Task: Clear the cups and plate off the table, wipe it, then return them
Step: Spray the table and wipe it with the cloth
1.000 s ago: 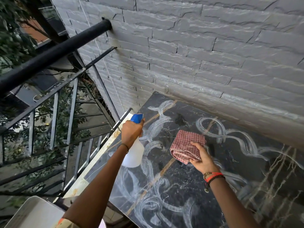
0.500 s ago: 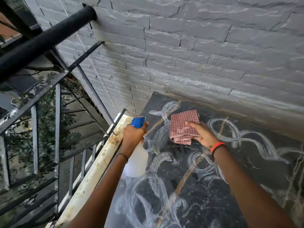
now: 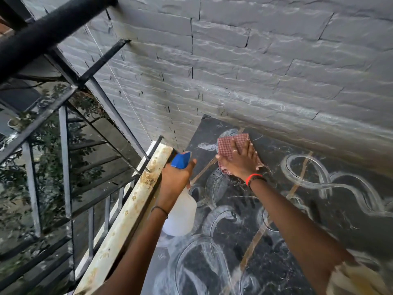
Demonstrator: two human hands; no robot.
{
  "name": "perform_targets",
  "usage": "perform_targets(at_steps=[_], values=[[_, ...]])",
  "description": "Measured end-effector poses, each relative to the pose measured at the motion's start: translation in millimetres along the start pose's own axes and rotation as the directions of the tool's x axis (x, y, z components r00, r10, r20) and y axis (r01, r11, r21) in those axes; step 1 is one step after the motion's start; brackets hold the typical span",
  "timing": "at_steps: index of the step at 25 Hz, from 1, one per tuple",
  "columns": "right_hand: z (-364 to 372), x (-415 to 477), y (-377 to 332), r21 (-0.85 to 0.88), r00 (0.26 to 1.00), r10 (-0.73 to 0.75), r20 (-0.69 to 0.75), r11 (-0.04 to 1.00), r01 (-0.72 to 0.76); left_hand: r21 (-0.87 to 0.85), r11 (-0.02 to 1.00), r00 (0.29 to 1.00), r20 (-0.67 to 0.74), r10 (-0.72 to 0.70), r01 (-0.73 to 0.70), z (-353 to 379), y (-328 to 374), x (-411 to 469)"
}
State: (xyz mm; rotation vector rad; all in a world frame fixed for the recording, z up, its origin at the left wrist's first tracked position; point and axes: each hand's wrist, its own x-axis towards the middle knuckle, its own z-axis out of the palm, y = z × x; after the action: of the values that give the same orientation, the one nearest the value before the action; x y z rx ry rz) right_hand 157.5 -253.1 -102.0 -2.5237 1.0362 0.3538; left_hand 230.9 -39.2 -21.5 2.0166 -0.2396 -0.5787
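The dark marble table (image 3: 297, 209) carries white wipe streaks in loops. My right hand (image 3: 240, 162) presses a red checked cloth (image 3: 228, 144) flat on the table's far left corner, close to the wall, with the fingers spread and straight. My left hand (image 3: 176, 179) grips the neck of a white spray bottle (image 3: 180, 216) with a blue trigger head (image 3: 180, 159), held over the table's left edge. No cups or plate are in view.
A grey brick wall (image 3: 255, 71) runs along the table's far side. A rusty cream ledge (image 3: 127, 213) borders the table's left edge. Beyond it stand black metal railings (image 3: 63, 156) and a thick black pipe (image 3: 42, 37), with stairs and foliage below.
My right hand has slid the cloth away from me towards the far left corner by the wall, flattening onto it. The left hand keeps the spray bottle; the view has moved closer.
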Motion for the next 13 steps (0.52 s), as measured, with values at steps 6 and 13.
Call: perform_targets(at_steps=[6,13], values=[[22.7,-7.7,-30.5,-0.132,0.967,-0.245,0.065,0.959,0.252,-0.039,0.998,0.998,-0.022,-0.060,0.059,-2.1,-2.2,10.5],[9.1,-37.9,47.7,-0.224,0.984,-0.161,0.079,0.959,0.175,-0.042,0.997,0.997,-0.027,-0.069,0.068,-1.3,1.5,8.9]])
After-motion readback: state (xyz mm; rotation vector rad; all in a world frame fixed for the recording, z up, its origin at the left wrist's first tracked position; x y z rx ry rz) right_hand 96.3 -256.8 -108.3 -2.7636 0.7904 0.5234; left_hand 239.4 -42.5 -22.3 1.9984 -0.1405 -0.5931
